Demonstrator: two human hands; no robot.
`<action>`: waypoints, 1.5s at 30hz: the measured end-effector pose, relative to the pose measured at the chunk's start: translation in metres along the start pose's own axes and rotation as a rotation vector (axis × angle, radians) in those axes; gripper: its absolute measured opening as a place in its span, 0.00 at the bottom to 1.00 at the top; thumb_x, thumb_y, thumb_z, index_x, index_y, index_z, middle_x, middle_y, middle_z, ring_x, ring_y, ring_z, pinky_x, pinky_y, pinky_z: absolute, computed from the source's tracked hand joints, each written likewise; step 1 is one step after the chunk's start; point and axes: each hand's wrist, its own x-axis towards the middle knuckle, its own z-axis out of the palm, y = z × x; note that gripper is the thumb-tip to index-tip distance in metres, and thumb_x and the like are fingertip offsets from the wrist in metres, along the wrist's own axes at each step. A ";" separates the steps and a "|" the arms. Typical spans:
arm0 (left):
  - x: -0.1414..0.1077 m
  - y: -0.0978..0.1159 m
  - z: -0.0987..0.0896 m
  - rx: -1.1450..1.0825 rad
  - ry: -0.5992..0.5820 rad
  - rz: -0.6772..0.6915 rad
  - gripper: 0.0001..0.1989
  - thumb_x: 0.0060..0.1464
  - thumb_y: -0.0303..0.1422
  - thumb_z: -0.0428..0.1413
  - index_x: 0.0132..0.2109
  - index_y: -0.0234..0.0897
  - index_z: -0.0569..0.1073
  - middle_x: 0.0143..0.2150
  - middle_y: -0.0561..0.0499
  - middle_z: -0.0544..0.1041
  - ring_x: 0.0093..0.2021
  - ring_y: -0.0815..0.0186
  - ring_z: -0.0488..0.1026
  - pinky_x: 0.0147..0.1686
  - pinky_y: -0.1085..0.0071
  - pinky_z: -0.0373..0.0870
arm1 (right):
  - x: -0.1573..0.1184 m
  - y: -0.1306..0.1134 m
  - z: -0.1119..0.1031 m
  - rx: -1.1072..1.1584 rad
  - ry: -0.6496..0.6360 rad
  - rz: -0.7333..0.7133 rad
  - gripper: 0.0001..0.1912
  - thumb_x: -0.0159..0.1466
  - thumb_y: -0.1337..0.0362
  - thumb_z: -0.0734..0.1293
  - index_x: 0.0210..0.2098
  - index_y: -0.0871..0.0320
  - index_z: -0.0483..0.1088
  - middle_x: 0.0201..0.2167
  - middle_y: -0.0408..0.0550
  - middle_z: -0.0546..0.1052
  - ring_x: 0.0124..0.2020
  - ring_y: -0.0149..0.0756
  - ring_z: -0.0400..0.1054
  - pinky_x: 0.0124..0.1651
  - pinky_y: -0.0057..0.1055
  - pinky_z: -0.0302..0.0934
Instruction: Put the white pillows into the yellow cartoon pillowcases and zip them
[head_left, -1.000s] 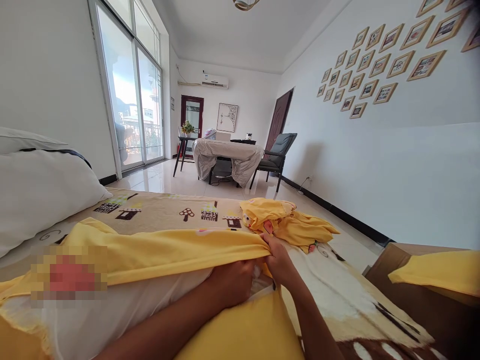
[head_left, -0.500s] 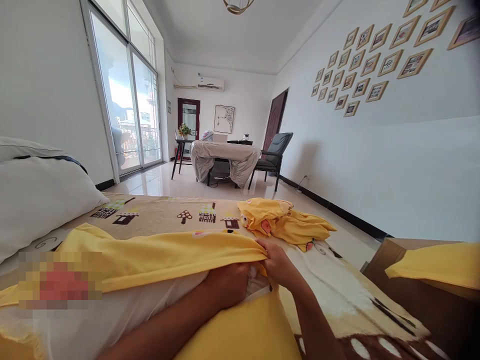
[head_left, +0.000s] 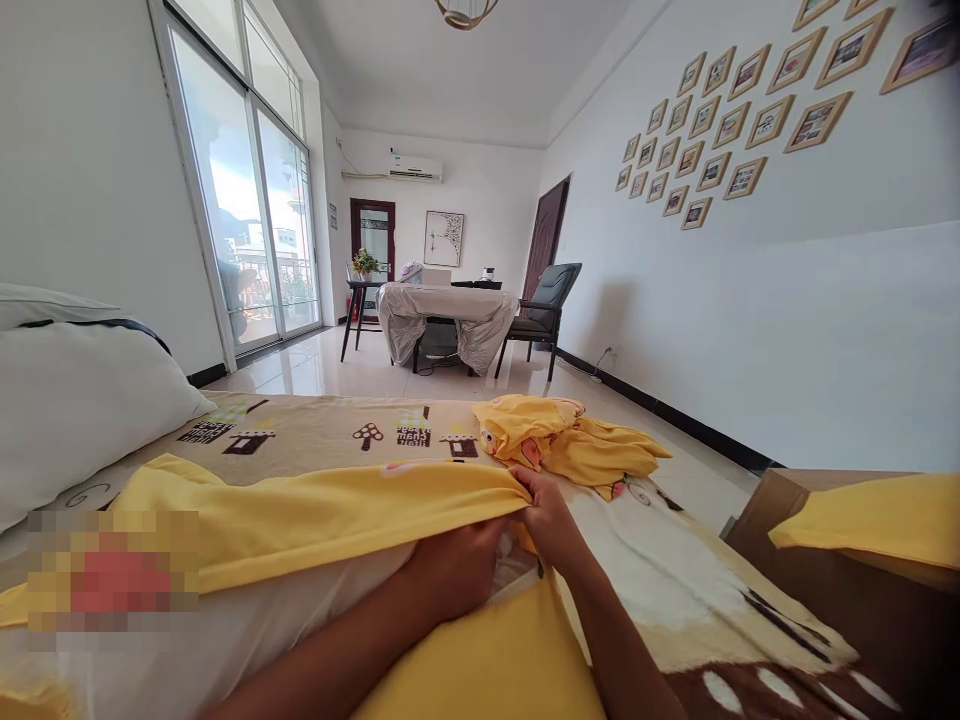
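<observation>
A yellow pillowcase (head_left: 315, 515) lies stretched across the bed in front of me, its upper layer drawn over a white pillow (head_left: 247, 650). My right hand (head_left: 555, 525) is closed, pinching the case's edge near its right corner. Just left of it, my left hand (head_left: 457, 570) forms a fist at the white pillow's corner, partly under the yellow cloth; its fingertips are hidden. More yellow fabric (head_left: 487, 660) spreads below my wrists. Part of the case at the left is blurred out by a pixelated patch.
Crumpled yellow cloth (head_left: 570, 440) with a printed face lies on the patterned blanket (head_left: 292, 435). White pillows (head_left: 82, 410) rest at the left. Beside the bed, at right, a cardboard box (head_left: 787, 500) has yellow cloth (head_left: 877, 520) over its edge. A covered table and a chair (head_left: 547, 305) stand beyond.
Both hands keep nearly the same place and hold on the cloth. The view has shifted slightly, and the pillowcase looks almost unchanged.
</observation>
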 end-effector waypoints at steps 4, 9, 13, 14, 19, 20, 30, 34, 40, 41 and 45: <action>0.000 0.000 0.002 0.014 -0.005 -0.015 0.31 0.49 0.24 0.50 0.62 0.34 0.59 0.62 0.40 0.65 0.60 0.51 0.64 0.58 0.52 0.64 | -0.001 -0.001 -0.001 -0.152 0.035 -0.031 0.11 0.48 0.70 0.61 0.32 0.59 0.69 0.29 0.43 0.73 0.32 0.35 0.65 0.35 0.28 0.57; 0.000 0.000 0.002 0.018 -0.003 -0.018 0.28 0.51 0.25 0.48 0.61 0.31 0.61 0.61 0.39 0.66 0.60 0.51 0.64 0.58 0.53 0.64 | -0.004 -0.007 -0.001 -0.316 0.055 -0.038 0.09 0.49 0.70 0.59 0.30 0.58 0.66 0.26 0.41 0.72 0.29 0.34 0.64 0.32 0.27 0.53; -0.001 0.001 0.001 0.003 0.009 -0.017 0.27 0.52 0.25 0.49 0.60 0.32 0.62 0.61 0.40 0.66 0.60 0.52 0.64 0.59 0.55 0.63 | -0.003 -0.005 0.000 -0.310 0.045 -0.052 0.08 0.49 0.70 0.58 0.29 0.57 0.64 0.26 0.42 0.71 0.29 0.34 0.63 0.32 0.27 0.53; -0.001 0.001 0.001 0.004 0.012 -0.017 0.27 0.52 0.25 0.49 0.61 0.32 0.62 0.62 0.40 0.66 0.60 0.52 0.64 0.59 0.54 0.63 | -0.002 -0.004 0.000 -0.290 0.034 -0.051 0.08 0.49 0.70 0.57 0.29 0.57 0.64 0.26 0.42 0.71 0.30 0.34 0.63 0.32 0.27 0.53; -0.001 0.001 0.002 0.002 -0.003 -0.023 0.26 0.51 0.25 0.49 0.59 0.30 0.64 0.59 0.38 0.68 0.59 0.50 0.66 0.58 0.53 0.64 | -0.002 -0.002 -0.004 -0.273 -0.018 -0.024 0.08 0.49 0.70 0.57 0.29 0.57 0.62 0.27 0.42 0.71 0.31 0.34 0.62 0.33 0.27 0.54; 0.000 0.001 0.001 -0.001 -0.003 -0.023 0.26 0.51 0.25 0.49 0.59 0.31 0.65 0.59 0.38 0.68 0.58 0.51 0.66 0.58 0.52 0.64 | -0.003 -0.001 -0.005 -0.289 -0.021 -0.015 0.07 0.49 0.69 0.57 0.29 0.56 0.61 0.27 0.42 0.71 0.30 0.34 0.62 0.33 0.27 0.54; 0.000 0.001 0.001 -0.018 0.002 -0.023 0.28 0.51 0.26 0.49 0.61 0.34 0.63 0.60 0.39 0.67 0.59 0.51 0.66 0.57 0.53 0.65 | -0.002 -0.001 -0.005 -0.253 -0.027 0.014 0.07 0.48 0.69 0.58 0.28 0.57 0.63 0.26 0.41 0.69 0.30 0.34 0.61 0.32 0.27 0.53; 0.000 0.000 0.003 -0.022 0.013 -0.015 0.28 0.51 0.25 0.49 0.61 0.33 0.62 0.61 0.38 0.66 0.59 0.51 0.65 0.57 0.52 0.65 | 0.000 0.000 -0.003 -0.164 -0.011 0.025 0.08 0.47 0.69 0.59 0.28 0.58 0.65 0.25 0.41 0.70 0.30 0.33 0.62 0.31 0.27 0.55; 0.001 0.000 0.000 -0.001 0.002 -0.011 0.30 0.50 0.25 0.49 0.62 0.31 0.60 0.61 0.38 0.66 0.60 0.50 0.64 0.58 0.52 0.64 | 0.000 0.000 0.001 -0.082 0.058 0.014 0.12 0.47 0.69 0.60 0.32 0.59 0.68 0.28 0.44 0.74 0.31 0.36 0.64 0.34 0.29 0.59; 0.001 0.000 0.000 0.004 0.003 -0.014 0.29 0.51 0.25 0.49 0.62 0.31 0.61 0.61 0.37 0.66 0.60 0.50 0.64 0.58 0.52 0.64 | 0.000 0.001 0.001 -0.088 0.069 0.015 0.12 0.47 0.68 0.60 0.32 0.59 0.68 0.29 0.44 0.74 0.31 0.36 0.65 0.34 0.29 0.59; 0.001 0.000 0.002 -0.001 0.000 -0.044 0.27 0.52 0.26 0.49 0.61 0.31 0.62 0.60 0.38 0.67 0.59 0.50 0.65 0.58 0.52 0.64 | -0.001 0.000 0.001 -0.111 0.068 0.031 0.15 0.46 0.69 0.61 0.34 0.59 0.70 0.30 0.45 0.76 0.32 0.37 0.66 0.34 0.29 0.60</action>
